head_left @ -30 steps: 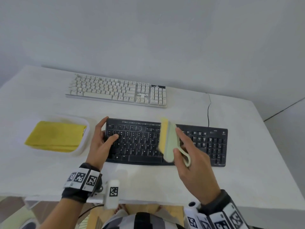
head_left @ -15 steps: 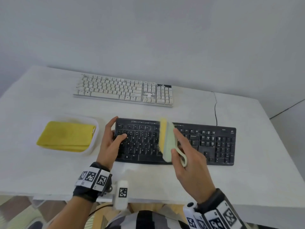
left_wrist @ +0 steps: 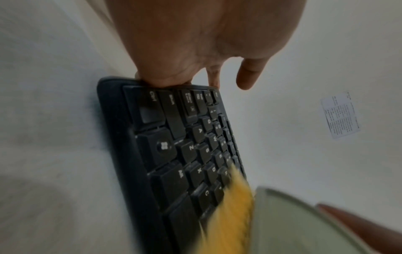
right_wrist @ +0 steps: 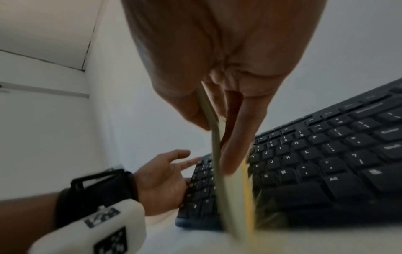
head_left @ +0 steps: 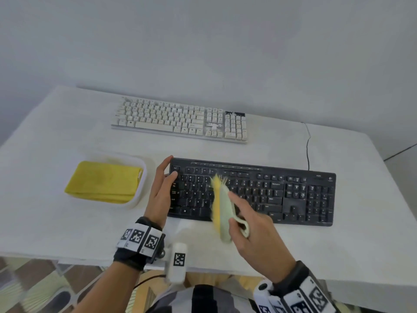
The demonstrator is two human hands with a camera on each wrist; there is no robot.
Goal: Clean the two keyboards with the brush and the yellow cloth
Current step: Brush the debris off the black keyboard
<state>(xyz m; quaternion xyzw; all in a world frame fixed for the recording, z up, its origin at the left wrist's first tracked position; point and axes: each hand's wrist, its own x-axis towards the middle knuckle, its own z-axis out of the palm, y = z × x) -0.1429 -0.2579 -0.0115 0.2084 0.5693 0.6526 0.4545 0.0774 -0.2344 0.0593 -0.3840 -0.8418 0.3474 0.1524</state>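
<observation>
A black keyboard (head_left: 270, 193) lies near me on the white table (head_left: 361, 233), and a white keyboard (head_left: 180, 120) lies behind it. My right hand (head_left: 248, 222) grips a pale green brush (head_left: 223, 213), whose yellow bristles (left_wrist: 230, 214) press on the black keyboard's left-middle keys. The brush's near end overhangs the keyboard's front edge. My left hand (head_left: 164, 177) rests on the keyboard's left end with straight fingers, thumb on the keys. The folded yellow cloth (head_left: 103, 181) lies in a white tray (head_left: 141, 193) to the left. In the right wrist view the brush (right_wrist: 230, 189) crosses the keys (right_wrist: 326, 163).
A black cable (head_left: 308, 145) runs from the black keyboard's back right towards the wall. The table's near edge is just below my wrists. A paper note (left_wrist: 339, 115) is stuck on the wall.
The brush has swept left along the black keyboard and towards its front edge, and its bristles now splay out. My left hand has stayed on the keyboard's left end.
</observation>
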